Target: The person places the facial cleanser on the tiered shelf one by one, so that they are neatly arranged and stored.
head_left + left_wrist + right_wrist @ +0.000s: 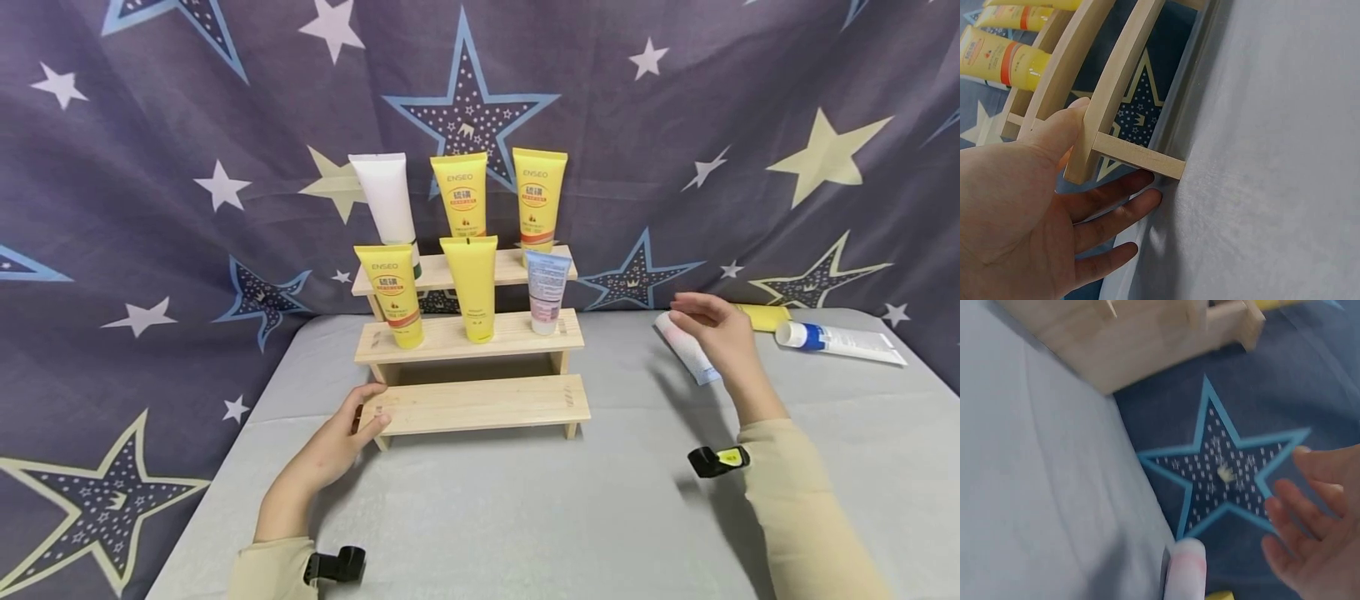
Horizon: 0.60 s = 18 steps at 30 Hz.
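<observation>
A three-step wooden display stand (480, 404) is on the grey-covered table. My left hand (330, 450) holds the left end of its lowest step; in the left wrist view the thumb (1063, 128) lies against the board's edge, other fingers spread beyond. My right hand (720, 337) hovers over a pale pink and white tube (686, 346) lying at the right, fingers loosely bent and holding nothing. In the right wrist view, that tube (1186, 569) is apart from the hand. Two yellow tubes (397, 304) (472, 292) and a small blue-pink tube (546, 292) stand on the middle step.
On the top step stand a white tube (386, 196) and two printed yellow tubes (459, 192) (540, 196). Beyond my right hand lie a yellow tube (765, 317) and a white tube with a blue band (847, 342). A star-patterned curtain (600, 167) hangs behind the table.
</observation>
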Each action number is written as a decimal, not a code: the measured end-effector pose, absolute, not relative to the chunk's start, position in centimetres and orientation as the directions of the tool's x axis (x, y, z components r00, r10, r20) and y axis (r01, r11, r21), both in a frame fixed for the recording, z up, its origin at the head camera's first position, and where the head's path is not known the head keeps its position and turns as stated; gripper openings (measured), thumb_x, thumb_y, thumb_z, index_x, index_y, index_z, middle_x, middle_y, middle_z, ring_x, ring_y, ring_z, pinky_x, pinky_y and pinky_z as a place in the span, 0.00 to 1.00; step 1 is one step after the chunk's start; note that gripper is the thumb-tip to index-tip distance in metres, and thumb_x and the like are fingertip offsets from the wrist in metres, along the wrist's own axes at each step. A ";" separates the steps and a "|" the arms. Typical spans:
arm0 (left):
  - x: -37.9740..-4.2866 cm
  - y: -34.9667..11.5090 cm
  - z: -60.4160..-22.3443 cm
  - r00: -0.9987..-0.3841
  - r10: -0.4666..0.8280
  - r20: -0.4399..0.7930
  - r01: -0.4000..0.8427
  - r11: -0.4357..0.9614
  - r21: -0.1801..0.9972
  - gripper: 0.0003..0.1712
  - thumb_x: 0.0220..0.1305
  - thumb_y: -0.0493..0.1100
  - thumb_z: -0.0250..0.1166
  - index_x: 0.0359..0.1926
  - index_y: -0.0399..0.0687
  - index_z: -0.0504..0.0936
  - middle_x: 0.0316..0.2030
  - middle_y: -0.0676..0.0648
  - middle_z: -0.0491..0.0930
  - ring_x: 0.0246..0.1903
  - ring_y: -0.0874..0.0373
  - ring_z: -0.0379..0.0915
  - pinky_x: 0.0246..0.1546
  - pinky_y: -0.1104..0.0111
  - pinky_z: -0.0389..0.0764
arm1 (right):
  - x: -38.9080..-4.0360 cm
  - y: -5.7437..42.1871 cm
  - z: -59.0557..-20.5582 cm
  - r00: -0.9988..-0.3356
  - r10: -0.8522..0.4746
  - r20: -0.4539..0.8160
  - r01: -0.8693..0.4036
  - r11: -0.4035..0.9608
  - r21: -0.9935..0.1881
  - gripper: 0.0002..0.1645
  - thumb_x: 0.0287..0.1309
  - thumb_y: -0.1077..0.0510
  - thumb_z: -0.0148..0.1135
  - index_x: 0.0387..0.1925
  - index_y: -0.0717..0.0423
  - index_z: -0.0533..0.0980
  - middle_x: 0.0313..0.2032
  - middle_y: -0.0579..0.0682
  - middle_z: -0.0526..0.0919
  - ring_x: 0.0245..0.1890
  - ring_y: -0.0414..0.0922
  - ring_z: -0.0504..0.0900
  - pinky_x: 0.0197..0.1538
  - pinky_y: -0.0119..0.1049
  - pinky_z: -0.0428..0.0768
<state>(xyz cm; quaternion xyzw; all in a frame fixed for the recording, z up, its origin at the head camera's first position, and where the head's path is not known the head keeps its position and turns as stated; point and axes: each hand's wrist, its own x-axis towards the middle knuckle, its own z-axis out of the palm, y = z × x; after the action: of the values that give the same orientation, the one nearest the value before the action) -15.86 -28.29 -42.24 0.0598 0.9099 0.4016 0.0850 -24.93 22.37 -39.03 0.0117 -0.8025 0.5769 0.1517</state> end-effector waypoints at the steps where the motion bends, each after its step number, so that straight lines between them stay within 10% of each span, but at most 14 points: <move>1: -15.9 -28.3 -42.2 -0.978 0.176 -0.107 0.040 0.670 0.741 0.31 0.76 0.59 0.51 0.72 0.54 0.56 0.72 0.29 0.54 0.69 0.29 0.51 0.64 0.37 0.58 | -24.9 22.8 -39.2 -0.957 0.165 0.240 -0.177 0.324 -0.929 0.13 0.63 0.59 0.67 0.49 0.48 0.80 0.36 0.28 0.82 0.39 0.26 0.80 0.43 0.17 0.76; 5: -15.9 -28.2 -42.2 -0.979 0.175 -0.108 0.038 0.669 0.742 0.31 0.76 0.58 0.51 0.72 0.54 0.56 0.72 0.30 0.54 0.69 0.29 0.52 0.64 0.37 0.60 | -24.7 24.3 -39.9 -0.964 0.192 0.186 -0.111 0.346 -0.932 0.13 0.64 0.59 0.66 0.49 0.45 0.78 0.35 0.26 0.80 0.38 0.24 0.77 0.43 0.16 0.74; 11: -15.9 -28.1 -42.2 -0.979 0.175 -0.105 0.039 0.663 0.748 0.31 0.76 0.57 0.51 0.72 0.53 0.56 0.72 0.29 0.54 0.69 0.29 0.51 0.64 0.37 0.59 | -24.5 25.7 -41.0 -0.974 0.179 0.141 -0.055 0.415 -0.908 0.27 0.65 0.60 0.63 0.61 0.70 0.71 0.35 0.25 0.78 0.36 0.21 0.75 0.42 0.16 0.74; 18: -15.9 -28.2 -42.2 -0.979 0.172 -0.109 0.034 0.665 0.746 0.31 0.76 0.58 0.51 0.72 0.54 0.56 0.71 0.28 0.54 0.69 0.29 0.51 0.65 0.37 0.58 | -24.5 26.9 -42.4 -0.974 0.199 0.111 0.006 0.511 -0.860 0.29 0.64 0.59 0.65 0.62 0.72 0.71 0.44 0.48 0.84 0.34 0.22 0.71 0.39 0.16 0.73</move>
<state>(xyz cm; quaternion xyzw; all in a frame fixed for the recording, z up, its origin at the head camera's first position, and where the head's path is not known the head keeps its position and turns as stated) -15.89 -28.20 -42.22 0.0566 0.9084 0.4054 0.0853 -24.55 26.88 -42.41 -0.0595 -0.8636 0.4910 0.0981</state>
